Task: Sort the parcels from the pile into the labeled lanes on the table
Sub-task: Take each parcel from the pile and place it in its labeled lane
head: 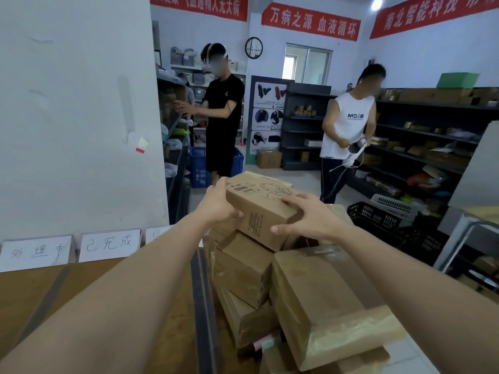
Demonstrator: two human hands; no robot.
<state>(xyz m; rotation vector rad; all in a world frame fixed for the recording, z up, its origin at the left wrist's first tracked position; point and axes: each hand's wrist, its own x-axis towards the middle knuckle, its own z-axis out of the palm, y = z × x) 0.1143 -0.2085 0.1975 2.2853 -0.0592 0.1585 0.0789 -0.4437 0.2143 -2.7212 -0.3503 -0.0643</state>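
- Both forearms reach forward from the bottom of the view, and the two hands close on one printed cardboard box at the top of the pile.
- Fingers of the left hand wrap the box's far left end, with the palm against its side; I judge this a firm hold.
- Fingers of the right hand are spread over the box's near right corner, thumb low on the front face, fingertips on the top.
- Between the two hands, the box sits tilted; whether it rests on the boxes below or is lifted clear, I cannot tell.
- Under and just right of the hands lies the pile of taped brown boxes, many left to sort.
- Left of the left hand, well apart, stand the white label cards at the table's back edge.
- Below the cards, the table shows no parcels in its lanes, so I judge the sorting barely begun.
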